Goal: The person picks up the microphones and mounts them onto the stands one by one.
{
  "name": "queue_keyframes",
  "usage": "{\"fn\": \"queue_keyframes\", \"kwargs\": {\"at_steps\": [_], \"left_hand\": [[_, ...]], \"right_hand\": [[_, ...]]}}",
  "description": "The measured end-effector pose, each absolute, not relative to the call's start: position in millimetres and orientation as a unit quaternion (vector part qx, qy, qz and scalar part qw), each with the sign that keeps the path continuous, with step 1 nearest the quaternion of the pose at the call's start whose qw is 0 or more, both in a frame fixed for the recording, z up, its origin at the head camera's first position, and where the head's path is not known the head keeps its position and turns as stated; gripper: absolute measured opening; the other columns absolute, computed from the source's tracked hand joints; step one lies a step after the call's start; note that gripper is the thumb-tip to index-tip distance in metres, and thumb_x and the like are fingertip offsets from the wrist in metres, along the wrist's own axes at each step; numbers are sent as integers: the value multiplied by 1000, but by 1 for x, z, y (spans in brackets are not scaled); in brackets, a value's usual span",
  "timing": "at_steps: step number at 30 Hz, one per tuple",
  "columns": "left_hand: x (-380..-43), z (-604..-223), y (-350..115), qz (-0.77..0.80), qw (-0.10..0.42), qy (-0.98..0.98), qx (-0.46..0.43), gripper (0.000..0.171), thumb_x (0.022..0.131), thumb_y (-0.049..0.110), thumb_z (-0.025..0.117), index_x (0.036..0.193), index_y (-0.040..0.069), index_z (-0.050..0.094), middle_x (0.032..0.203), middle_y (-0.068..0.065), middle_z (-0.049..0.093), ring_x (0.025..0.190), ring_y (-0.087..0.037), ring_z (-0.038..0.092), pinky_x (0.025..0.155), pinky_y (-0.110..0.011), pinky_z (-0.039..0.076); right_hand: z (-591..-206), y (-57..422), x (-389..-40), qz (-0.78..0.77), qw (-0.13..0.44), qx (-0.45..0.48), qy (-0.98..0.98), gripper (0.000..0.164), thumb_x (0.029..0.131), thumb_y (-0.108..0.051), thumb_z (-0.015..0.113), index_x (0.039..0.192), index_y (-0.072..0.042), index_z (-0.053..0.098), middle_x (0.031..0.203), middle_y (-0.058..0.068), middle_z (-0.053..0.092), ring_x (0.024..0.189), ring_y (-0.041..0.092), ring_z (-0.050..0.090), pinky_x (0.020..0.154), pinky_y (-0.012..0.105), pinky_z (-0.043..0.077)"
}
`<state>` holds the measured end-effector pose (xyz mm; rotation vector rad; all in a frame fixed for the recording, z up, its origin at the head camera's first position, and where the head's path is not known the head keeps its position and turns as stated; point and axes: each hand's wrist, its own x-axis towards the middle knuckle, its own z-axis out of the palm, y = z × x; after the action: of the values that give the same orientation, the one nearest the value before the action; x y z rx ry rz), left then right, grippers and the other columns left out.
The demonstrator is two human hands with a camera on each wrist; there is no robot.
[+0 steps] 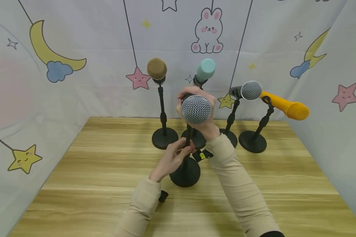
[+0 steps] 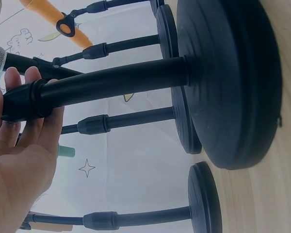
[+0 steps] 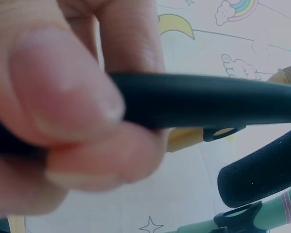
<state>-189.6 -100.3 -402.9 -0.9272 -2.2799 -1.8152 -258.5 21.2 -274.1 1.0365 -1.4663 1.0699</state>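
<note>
In the head view, a microphone with a silver mesh head (image 1: 196, 109) is atop a black stand with a round base (image 1: 185, 176). My right hand (image 1: 210, 123) grips the microphone's dark body just behind the mesh. The right wrist view has thumb and fingers pinching a smooth black length (image 3: 203, 99). Lower down, my left hand (image 1: 170, 159) holds the stand's pole. In the left wrist view its fingers curl round the collar (image 2: 24, 102) at the top of the thick tube (image 2: 116, 85).
Behind stand several more microphones on black stands: a gold one (image 1: 157, 68), a mint green one (image 1: 206, 69), a silver-mesh one (image 1: 251, 90) and an orange one (image 1: 287, 105). All are on a wooden table (image 1: 101, 158) before a cartoon-printed cloth (image 1: 101, 33).
</note>
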Motion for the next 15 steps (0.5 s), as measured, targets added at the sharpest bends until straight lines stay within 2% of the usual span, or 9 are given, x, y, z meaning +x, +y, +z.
{"fn": "queue_keyframes", "kwargs": {"at_steps": [4,7,11,15], "left_hand": [[-190,-402,-100,-597,43,-742,-304,13,105,7,51,107,-1,61,100,-20,70,98,-28,69,93,-40,57],[-190,-402,-100,-599,38,-741,-301,12,105,7,52,107,0,61,100,-20,70,96,-21,68,92,-38,57],[-190,-403,-100,-600,31,-742,-297,12,105,8,51,106,0,61,99,-21,69,96,-13,66,92,-37,57],[-190,-403,-100,-599,33,-741,-300,13,105,8,51,105,0,61,98,-21,69,95,-14,66,91,-36,57]], "right_hand": [[-275,23,-259,432,497,426,-621,21,76,2,70,96,5,72,77,10,77,73,20,75,84,17,56],[-275,23,-259,436,483,433,-623,24,75,2,72,99,6,72,77,11,77,73,19,75,84,16,56],[-275,24,-259,430,481,440,-625,24,74,2,74,98,6,73,77,11,77,72,19,75,80,17,57],[-273,25,-259,423,479,445,-627,24,75,0,74,98,7,73,76,11,77,70,19,75,75,17,57]]}}
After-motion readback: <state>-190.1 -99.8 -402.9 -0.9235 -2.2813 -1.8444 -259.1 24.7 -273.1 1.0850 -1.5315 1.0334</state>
